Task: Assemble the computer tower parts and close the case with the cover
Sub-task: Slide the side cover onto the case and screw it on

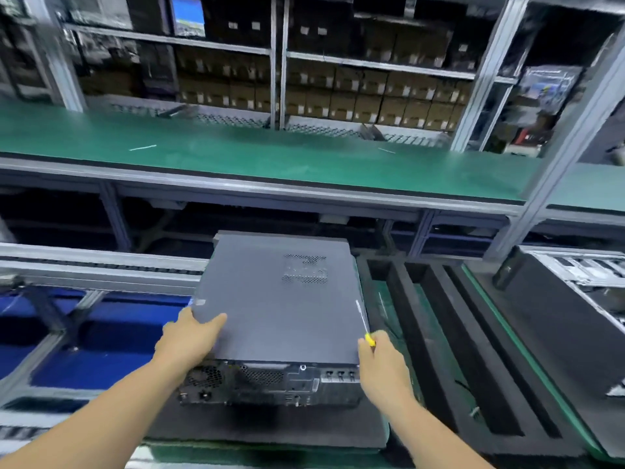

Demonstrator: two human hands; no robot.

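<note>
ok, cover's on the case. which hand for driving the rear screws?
Right, probably. The right hand already grips the screwdriver at the cover's near right corner, above the rear panel. The left hand rests on the cover, bracing it.

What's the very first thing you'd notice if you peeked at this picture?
The big grey computer case lying flat in the middle, cover on. The left hand rests on its near left corner, and the right hand at the near right corner holds a yellow-handled screwdriver. Behind runs a long green belt, with shelves of brown boxes beyond.
</note>
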